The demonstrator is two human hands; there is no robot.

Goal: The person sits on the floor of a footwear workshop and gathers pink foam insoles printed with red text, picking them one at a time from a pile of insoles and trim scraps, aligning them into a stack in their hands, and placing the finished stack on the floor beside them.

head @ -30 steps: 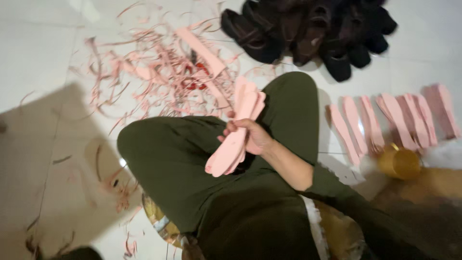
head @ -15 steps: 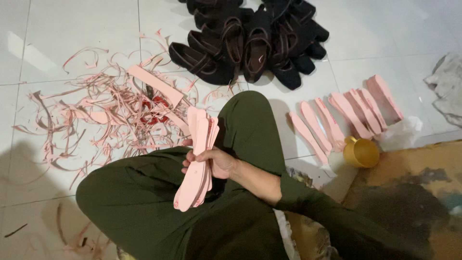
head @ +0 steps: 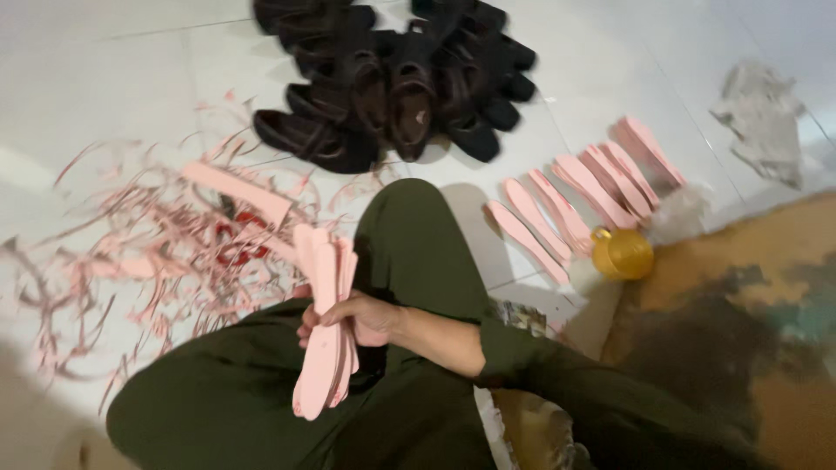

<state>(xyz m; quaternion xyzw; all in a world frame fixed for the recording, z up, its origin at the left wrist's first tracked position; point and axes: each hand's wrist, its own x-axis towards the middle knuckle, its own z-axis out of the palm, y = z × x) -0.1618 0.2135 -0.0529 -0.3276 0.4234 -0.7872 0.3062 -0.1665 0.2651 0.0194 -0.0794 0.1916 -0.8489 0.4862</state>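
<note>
**Stack of pink insoles held over the lap: points of possible slippage**

The right hand (head: 353, 318), at centre frame, is closed around the middle of a stack of pink insoles (head: 324, 326) held roughly upright above the person's green-trousered legs (head: 261, 400). The left hand is mostly hidden behind the stack; only what may be fingertips show at its left edge, so its grip cannot be told. The insoles fan slightly at the upper end, so the outer ones look liable to slide free and drop among the pink trimmings (head: 148, 252) at left, where they would be hard to pick out. A row of laid-out insoles (head: 579, 204) at right lies just beside a yellow cup (head: 622, 253). Dark sandals (head: 401, 83) are piled at upper centre.
</note>
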